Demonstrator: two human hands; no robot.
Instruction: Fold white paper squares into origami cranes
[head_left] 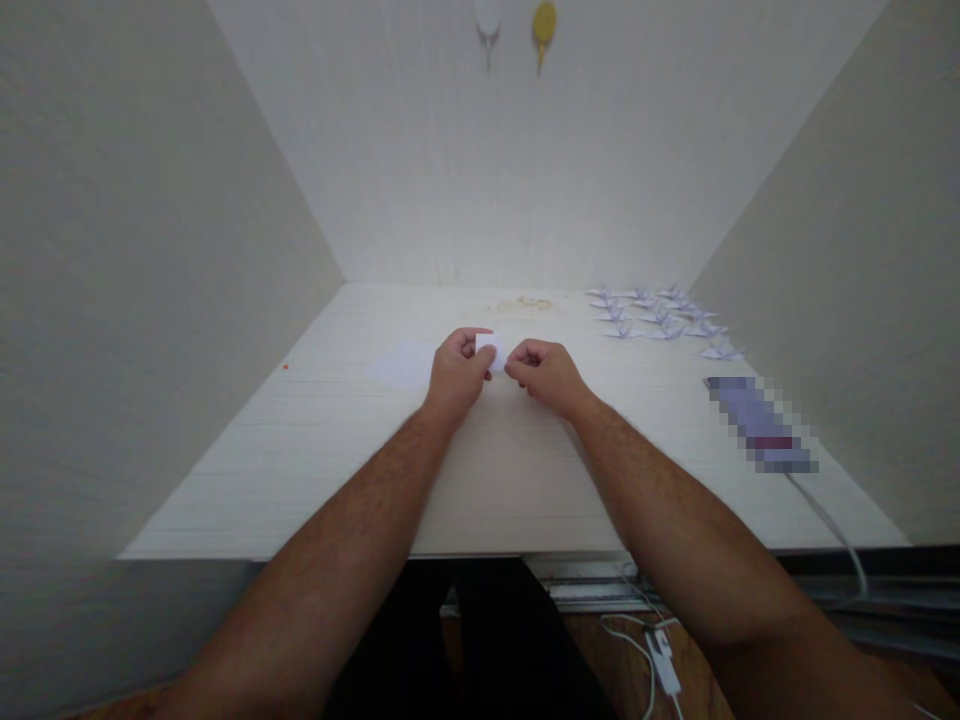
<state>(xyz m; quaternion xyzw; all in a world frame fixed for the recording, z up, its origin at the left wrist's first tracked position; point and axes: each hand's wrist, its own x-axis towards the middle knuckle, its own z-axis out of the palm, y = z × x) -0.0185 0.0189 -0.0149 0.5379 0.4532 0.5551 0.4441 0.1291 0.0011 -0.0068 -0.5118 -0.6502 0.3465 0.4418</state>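
A small white square of folded paper (487, 342) is held up just above the middle of the table. My left hand (456, 375) grips it, thumb pressed on its face and fingers curled behind. Closed in a pinch, my right hand (549, 374) has thumb and fingertips at the paper's right-hand corner. Just left of my left hand lies white paper (401, 362), faint against the pale tabletop. Several folded paper cranes (660, 318) stand in rows at the back right.
The pale table (315, 450) has walls on three sides. A blurred-out phone-like device (757, 425) with a white cable (832, 530) lies at the right. An orange speck (286, 367) sits near the left edge. White and yellow hooks (544, 22) are on the back wall.
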